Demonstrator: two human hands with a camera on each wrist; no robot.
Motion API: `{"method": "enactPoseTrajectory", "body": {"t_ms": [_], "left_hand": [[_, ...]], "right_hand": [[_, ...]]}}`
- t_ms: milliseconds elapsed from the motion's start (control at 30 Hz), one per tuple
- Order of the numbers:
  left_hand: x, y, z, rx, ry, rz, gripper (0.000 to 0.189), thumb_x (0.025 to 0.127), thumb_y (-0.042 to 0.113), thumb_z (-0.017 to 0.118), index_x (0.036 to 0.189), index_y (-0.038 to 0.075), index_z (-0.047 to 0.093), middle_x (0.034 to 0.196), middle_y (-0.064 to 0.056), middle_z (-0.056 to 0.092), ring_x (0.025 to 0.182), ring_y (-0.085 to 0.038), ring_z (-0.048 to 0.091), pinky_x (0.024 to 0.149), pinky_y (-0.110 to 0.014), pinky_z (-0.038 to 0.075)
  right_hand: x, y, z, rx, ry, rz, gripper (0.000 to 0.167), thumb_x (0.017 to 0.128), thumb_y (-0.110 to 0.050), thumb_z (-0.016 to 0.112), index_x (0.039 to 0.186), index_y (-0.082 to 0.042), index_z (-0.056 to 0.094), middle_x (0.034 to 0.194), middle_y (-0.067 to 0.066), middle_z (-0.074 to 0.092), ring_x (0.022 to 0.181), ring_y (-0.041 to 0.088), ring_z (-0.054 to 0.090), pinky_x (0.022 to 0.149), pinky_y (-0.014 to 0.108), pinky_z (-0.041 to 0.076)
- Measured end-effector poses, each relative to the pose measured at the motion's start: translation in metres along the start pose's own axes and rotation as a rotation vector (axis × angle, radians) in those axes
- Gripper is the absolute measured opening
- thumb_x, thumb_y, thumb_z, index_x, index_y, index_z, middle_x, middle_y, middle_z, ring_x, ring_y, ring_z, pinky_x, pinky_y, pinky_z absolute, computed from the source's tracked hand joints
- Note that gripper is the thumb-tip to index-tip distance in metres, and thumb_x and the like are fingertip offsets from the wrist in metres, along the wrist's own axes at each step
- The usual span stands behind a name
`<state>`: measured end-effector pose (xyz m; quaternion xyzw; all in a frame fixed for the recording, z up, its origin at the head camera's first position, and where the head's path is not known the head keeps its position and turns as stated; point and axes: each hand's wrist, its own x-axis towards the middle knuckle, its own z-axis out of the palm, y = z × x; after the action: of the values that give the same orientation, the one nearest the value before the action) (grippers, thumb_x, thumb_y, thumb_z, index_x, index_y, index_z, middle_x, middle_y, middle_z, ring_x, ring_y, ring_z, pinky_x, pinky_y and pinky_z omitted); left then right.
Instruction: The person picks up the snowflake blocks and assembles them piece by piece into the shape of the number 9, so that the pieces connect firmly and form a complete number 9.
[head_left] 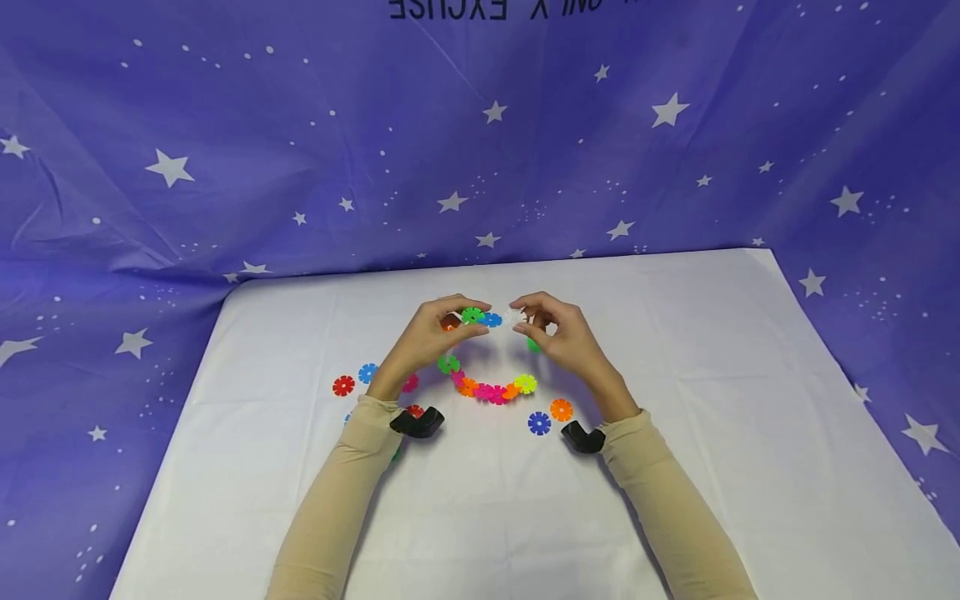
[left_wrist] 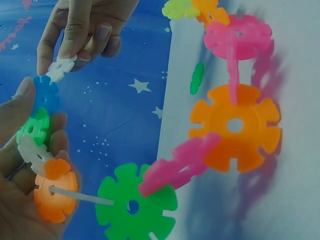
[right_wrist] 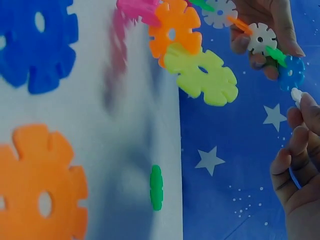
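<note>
A chain of slotted snowflake discs hangs in a curve from my left hand [head_left: 431, 333]. Its fingers and thumb pinch the chain near its end, about a green disc [head_left: 472, 316] and a blue disc [left_wrist: 46, 95]. Between the fingertips of my right hand [head_left: 561, 333] is a white disc [left_wrist: 62, 68]. This white piece is at the blue disc's edge; whether their slots are joined I cannot tell. Lower down, the chain runs through green [left_wrist: 135, 202], orange [left_wrist: 235, 127] and pink discs to a yellow-green disc [right_wrist: 201, 75] at its other end.
Loose discs lie on the white-covered table [head_left: 750, 417]: a red one [head_left: 343, 386] and a light blue one [head_left: 367, 373] at the left, a dark blue one [head_left: 539, 423] and an orange one [head_left: 561, 409] near the right wrist. A green disc [right_wrist: 156, 187] lies behind the chain.
</note>
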<state>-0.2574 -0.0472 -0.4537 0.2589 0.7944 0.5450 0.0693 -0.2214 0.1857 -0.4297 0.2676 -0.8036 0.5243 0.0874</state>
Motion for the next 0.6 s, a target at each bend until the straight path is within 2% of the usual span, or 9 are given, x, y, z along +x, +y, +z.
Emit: {"method": "enactPoseTrajectory", "body": {"t_ms": [167,267,433,500,600], "left_hand": [[-0.004,0.020,-0.003,-0.013,-0.009,0.004,0.030,0.090,0.011,0.071,0.117,0.000,0.069,0.112,-0.012,0.070,0.088,-0.020,0.057,0.080,-0.035,0.051],[-0.004,0.023,-0.003,-0.015,-0.008,0.002,0.028,0.090,0.011,0.071,0.116,0.001,0.069,0.111,-0.011,0.070,0.087,-0.018,0.057,0.080,-0.033,0.051],[0.000,0.004,0.000,-0.027,0.003,-0.021,0.027,0.089,0.015,0.072,0.116,0.009,0.071,0.112,-0.007,0.070,0.088,-0.020,0.058,0.076,-0.030,0.050],[0.002,-0.005,0.002,-0.043,0.009,-0.038,0.027,0.089,0.019,0.073,0.115,0.013,0.073,0.110,-0.004,0.071,0.085,-0.022,0.057,0.071,-0.028,0.049],[0.001,-0.008,0.003,-0.073,0.018,-0.051,0.025,0.088,0.022,0.075,0.112,0.017,0.074,0.105,-0.001,0.071,0.075,-0.023,0.052,0.062,-0.025,0.044]], "right_hand": [[0.000,0.000,0.001,0.017,0.013,-0.024,0.026,0.084,0.010,0.070,0.109,0.008,0.064,0.079,0.020,0.060,0.060,0.027,0.051,0.058,0.025,0.043],[0.000,0.002,0.001,0.019,0.019,-0.023,0.025,0.084,0.010,0.070,0.108,0.007,0.065,0.078,0.019,0.060,0.059,0.025,0.051,0.058,0.026,0.044],[-0.001,0.022,0.007,-0.003,0.022,-0.021,0.026,0.083,0.009,0.071,0.108,0.006,0.067,0.077,0.017,0.060,0.059,0.022,0.050,0.058,0.023,0.042],[-0.001,0.030,0.010,-0.012,0.037,-0.028,0.026,0.083,0.008,0.072,0.108,0.005,0.068,0.077,0.016,0.063,0.059,0.021,0.050,0.057,0.021,0.041],[-0.002,0.033,0.014,-0.014,0.078,-0.057,0.024,0.082,0.006,0.074,0.105,0.002,0.071,0.079,0.014,0.068,0.061,0.017,0.051,0.057,0.019,0.041]]}}
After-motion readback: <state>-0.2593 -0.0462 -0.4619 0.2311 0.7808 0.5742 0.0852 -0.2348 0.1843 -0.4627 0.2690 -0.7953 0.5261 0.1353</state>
